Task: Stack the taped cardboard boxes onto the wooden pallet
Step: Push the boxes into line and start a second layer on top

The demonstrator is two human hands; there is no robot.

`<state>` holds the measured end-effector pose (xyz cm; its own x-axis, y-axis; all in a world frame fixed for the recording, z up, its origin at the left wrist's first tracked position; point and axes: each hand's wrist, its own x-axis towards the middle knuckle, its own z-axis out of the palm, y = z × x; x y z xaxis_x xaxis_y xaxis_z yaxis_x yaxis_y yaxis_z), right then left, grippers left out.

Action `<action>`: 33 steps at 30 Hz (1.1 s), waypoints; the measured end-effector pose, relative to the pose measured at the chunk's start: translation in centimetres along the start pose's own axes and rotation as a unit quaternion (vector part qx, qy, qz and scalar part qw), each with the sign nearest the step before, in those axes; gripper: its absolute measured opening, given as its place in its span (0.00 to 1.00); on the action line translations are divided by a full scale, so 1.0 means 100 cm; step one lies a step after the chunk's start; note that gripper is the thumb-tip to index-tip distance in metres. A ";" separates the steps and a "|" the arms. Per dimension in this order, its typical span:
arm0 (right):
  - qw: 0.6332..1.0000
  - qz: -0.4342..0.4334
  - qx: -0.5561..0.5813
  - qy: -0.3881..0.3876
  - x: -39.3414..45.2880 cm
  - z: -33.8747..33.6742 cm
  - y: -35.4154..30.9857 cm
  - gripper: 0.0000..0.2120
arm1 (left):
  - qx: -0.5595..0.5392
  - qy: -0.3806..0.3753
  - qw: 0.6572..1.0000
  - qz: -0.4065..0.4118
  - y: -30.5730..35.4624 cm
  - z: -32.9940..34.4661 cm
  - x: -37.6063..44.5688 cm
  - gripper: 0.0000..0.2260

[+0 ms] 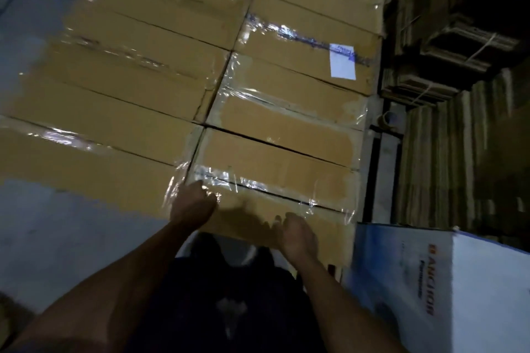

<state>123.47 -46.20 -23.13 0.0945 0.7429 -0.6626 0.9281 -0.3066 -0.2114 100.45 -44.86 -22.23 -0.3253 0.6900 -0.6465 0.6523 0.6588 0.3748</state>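
Several brown cardboard boxes sealed with clear tape lie side by side in two columns, filling the middle of the view. The nearest box point(275, 183) of the right column is right in front of me. My left hand point(192, 203) rests on its near left corner with the fingers curled over the taped edge. My right hand point(296, 233) lies on its near edge, fingers bent down over the front face. One box farther back carries a white label point(343, 61). The pallet under the boxes is hidden.
A white and blue printed carton point(447, 281) stands at the lower right, close to my right arm. Bundles of flat cardboard point(447, 66) are stacked along the right side. A tape roll point(388, 117) sits in the gap there. Pale floor point(43, 223) shows at left.
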 end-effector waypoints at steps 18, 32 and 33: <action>0.845 -0.452 -0.284 -0.013 -0.127 -0.082 -0.139 0.27 | -0.029 0.163 0.977 -0.131 -0.066 -0.081 -0.244 0.36; 0.587 -0.683 -0.422 -0.105 -0.272 0.021 -0.198 0.33 | -0.228 0.309 0.822 -0.421 -0.179 0.009 -0.410 0.26; 0.573 -0.690 -0.430 -0.107 -0.282 0.031 -0.202 0.33 | -0.236 0.311 0.814 -0.431 -0.189 0.012 -0.417 0.26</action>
<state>100.89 -62.81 -2.42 -0.9036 -0.1923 -0.3829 -0.0904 0.9591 -0.2684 102.53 -86.46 -3.16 -0.9018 -0.1673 -0.3983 -0.2888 0.9192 0.2678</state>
